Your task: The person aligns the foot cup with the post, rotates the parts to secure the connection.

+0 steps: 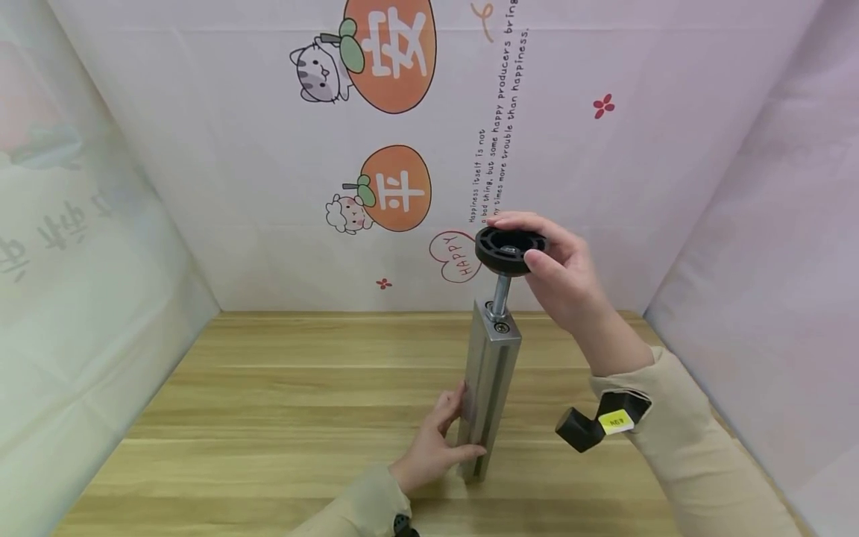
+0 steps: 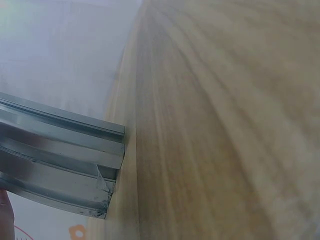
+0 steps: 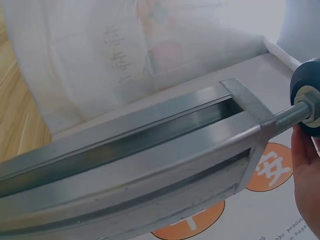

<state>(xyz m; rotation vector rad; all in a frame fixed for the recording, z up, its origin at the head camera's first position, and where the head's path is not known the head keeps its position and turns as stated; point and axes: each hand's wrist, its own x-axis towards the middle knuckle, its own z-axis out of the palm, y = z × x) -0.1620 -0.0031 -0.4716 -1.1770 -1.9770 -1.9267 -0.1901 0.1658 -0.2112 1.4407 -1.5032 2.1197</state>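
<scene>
A slotted aluminium profile (image 1: 485,388) stands upright on the wooden table, its lower end at the tabletop in the left wrist view. From its capped top rises a threaded rod (image 1: 500,292) that carries a round black levelling foot (image 1: 505,262). My left hand (image 1: 432,447) grips the profile low down, thumb on the near side and fingers on the far side. Up top, my right hand (image 1: 557,265) holds the black foot by its rim between thumb and fingers. In the right wrist view a nut (image 3: 312,102) sits on the rod beneath the foot.
The wooden table (image 1: 282,418) reaches back to a white printed cloth (image 1: 268,186) with orange cartoon fruit. Pale cloth walls (image 1: 772,246) stand at both sides. A black wrist device (image 1: 604,421) with a yellow label sits on the right sleeve.
</scene>
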